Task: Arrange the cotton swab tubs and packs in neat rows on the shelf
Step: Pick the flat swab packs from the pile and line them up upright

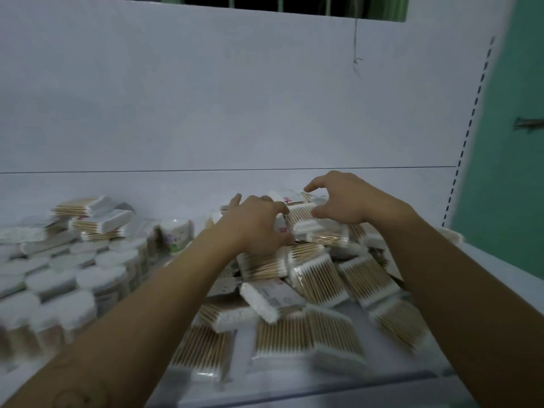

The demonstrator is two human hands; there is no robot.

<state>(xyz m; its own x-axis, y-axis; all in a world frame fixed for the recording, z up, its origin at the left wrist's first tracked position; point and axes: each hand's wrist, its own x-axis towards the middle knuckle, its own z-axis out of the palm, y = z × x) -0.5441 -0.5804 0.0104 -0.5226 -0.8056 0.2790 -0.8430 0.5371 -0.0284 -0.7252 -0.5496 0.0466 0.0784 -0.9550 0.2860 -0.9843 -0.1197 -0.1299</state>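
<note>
Two bare hands are reaching over a loose heap of clear plastic packs of wooden-stemmed cotton swabs [318,278] that is lying on the middle and right of a white shelf [406,378]. The left hand [259,228] is resting on the top of the heap with its fingers curled; whether it is gripping a pack cannot be told through the blur. The right hand [341,201] is hovering with fingers and thumb bent wide apart over one tilted pack [300,216], not closing on it. Round white-topped tubs of swabs [59,278] are standing close together in rows on the left, with a small stack of packs [97,219] sitting behind them against the white back panel [235,98].
</note>
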